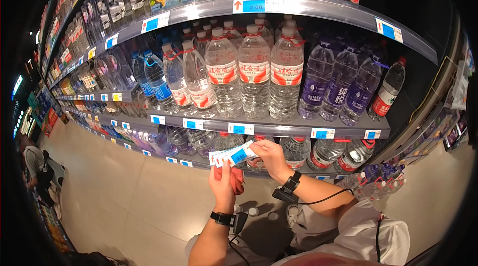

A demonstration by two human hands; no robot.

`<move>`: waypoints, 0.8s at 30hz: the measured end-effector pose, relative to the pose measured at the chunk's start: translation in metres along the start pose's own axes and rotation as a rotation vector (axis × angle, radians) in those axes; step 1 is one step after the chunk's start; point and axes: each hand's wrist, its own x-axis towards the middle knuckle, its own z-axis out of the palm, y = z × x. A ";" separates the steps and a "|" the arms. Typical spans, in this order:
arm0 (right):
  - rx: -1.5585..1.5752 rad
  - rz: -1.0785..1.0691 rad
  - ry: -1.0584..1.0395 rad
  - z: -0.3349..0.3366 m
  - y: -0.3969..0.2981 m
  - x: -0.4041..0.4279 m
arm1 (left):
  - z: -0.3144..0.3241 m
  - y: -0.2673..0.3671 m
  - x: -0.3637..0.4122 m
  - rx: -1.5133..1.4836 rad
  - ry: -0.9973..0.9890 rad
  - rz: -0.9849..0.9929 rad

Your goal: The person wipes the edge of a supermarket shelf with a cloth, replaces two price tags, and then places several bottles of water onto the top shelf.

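Note:
My left hand [223, 184] holds a fanned stack of paper price tags [231, 155] under its thumb, with a crumpled red cloth [238, 181] also in its grasp. The fingers of my right hand [269, 156] pinch the right end of the top tag, which has a blue panel. Both hands are in front of the lower shelves, just below the shelf edge [278, 130] that carries a row of similar tags. Above that edge stand large clear water bottles [254, 75] with red and white labels, and purple-labelled bottles [336, 83] to their right.
An upper shelf edge [209, 8] juts out above the bottles. Large bottles [295, 152] fill the lower shelf behind my hands. More bottles [377, 184] stand on the floor at the right. Another person [39, 169] is in the aisle at the far left. Black cables hang from my wrist straps.

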 end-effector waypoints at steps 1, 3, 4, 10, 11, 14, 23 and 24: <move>-0.010 -0.014 0.006 0.000 -0.001 0.000 | 0.000 0.000 0.000 -0.003 0.003 -0.004; -0.023 -0.015 0.017 -0.003 0.002 0.002 | -0.001 0.000 0.002 -0.043 -0.006 -0.054; -0.035 -0.021 0.026 -0.005 0.002 0.003 | 0.000 0.000 0.002 -0.045 -0.006 -0.057; -0.140 -0.158 0.083 0.000 0.005 0.003 | -0.002 -0.004 0.005 0.000 0.003 -0.029; -0.141 -0.159 0.083 0.000 0.005 0.003 | -0.001 -0.001 0.004 -0.017 -0.001 -0.048; -0.123 -0.183 0.082 0.000 0.003 -0.001 | -0.003 -0.004 0.001 -0.026 -0.005 -0.054; -0.127 -0.272 0.038 -0.004 0.021 0.000 | -0.004 -0.003 -0.001 -0.016 0.011 -0.085; -0.125 -0.246 0.058 -0.003 0.017 0.000 | -0.002 0.000 -0.005 -0.017 0.000 -0.107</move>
